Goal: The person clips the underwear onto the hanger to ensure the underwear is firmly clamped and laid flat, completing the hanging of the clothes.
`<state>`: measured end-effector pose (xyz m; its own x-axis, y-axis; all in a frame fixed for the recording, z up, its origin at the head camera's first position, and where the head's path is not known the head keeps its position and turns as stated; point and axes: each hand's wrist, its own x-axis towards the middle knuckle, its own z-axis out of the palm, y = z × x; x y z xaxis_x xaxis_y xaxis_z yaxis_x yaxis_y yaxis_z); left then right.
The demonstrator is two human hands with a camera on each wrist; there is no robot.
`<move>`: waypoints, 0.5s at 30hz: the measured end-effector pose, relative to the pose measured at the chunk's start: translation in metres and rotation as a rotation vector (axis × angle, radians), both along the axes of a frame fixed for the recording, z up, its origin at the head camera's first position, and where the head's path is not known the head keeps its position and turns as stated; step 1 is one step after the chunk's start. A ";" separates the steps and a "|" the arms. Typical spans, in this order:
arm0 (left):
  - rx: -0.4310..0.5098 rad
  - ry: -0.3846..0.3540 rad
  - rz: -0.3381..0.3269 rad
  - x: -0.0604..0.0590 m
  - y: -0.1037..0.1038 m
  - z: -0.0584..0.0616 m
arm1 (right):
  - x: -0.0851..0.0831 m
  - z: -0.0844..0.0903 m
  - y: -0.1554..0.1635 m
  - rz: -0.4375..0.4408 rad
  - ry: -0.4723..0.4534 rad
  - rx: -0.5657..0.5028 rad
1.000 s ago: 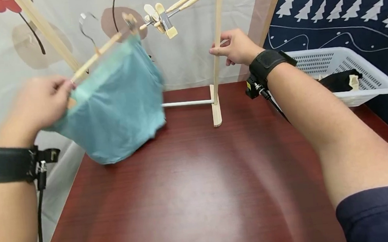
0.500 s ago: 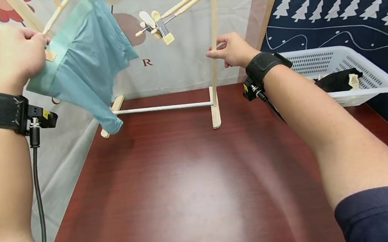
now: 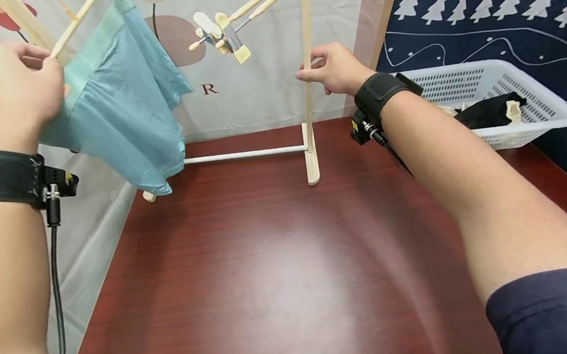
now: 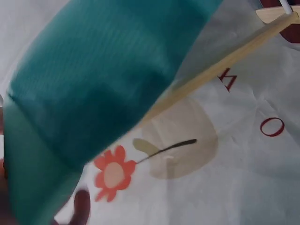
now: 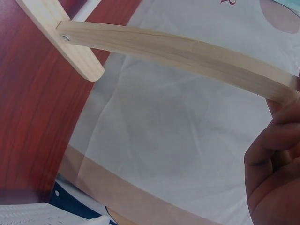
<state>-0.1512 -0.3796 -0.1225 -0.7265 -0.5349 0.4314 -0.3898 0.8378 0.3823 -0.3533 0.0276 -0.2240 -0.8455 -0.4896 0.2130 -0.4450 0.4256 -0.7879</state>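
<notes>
My left hand [image 3: 17, 92] grips the end of a wooden clip hanger [image 3: 76, 22] at the upper left of the head view. Light blue shorts [image 3: 118, 112] with a paler waistband hang tilted from it; in the left wrist view the blue-green cloth [image 4: 93, 70] fills the upper left. The hanger's hook is out of the frame. With thumb and fingers my right hand [image 3: 337, 70] holds the right upright post [image 3: 305, 31] of a wooden rack. The right wrist view shows this post [image 5: 178, 51] running from its foot to my fingers.
A second wooden hanger [image 3: 262, 6] with bare clips [image 3: 225, 37] hangs on the rack. The rack's white lower rail [image 3: 247, 155] runs above the dark red table [image 3: 270, 256]. A white basket [image 3: 559, 119] with black cloth [image 3: 490, 112] stands at the right. Printed fabric [image 3: 257, 101] hangs behind.
My left hand has raised the hanger and shorts up and left to the rack's left side; over the last half second they shift little. My right hand keeps holding the post.
</notes>
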 end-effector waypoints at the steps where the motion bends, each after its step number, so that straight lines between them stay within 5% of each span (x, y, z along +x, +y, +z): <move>1: -0.026 0.061 0.001 0.000 0.005 -0.004 | -0.001 0.000 0.000 0.001 -0.001 -0.003; 4: -0.131 0.278 -0.031 0.002 0.024 -0.016 | -0.002 -0.001 -0.001 0.005 -0.002 -0.006; 8: -0.289 0.514 -0.196 0.012 0.059 -0.036 | -0.001 0.001 -0.003 0.010 -0.003 0.002; 12: -0.359 0.565 -0.470 0.020 0.115 -0.073 | 0.003 0.003 -0.003 0.003 0.016 0.028; 15: -0.334 0.503 -0.663 0.021 0.157 -0.108 | 0.006 0.001 -0.001 0.015 0.022 0.100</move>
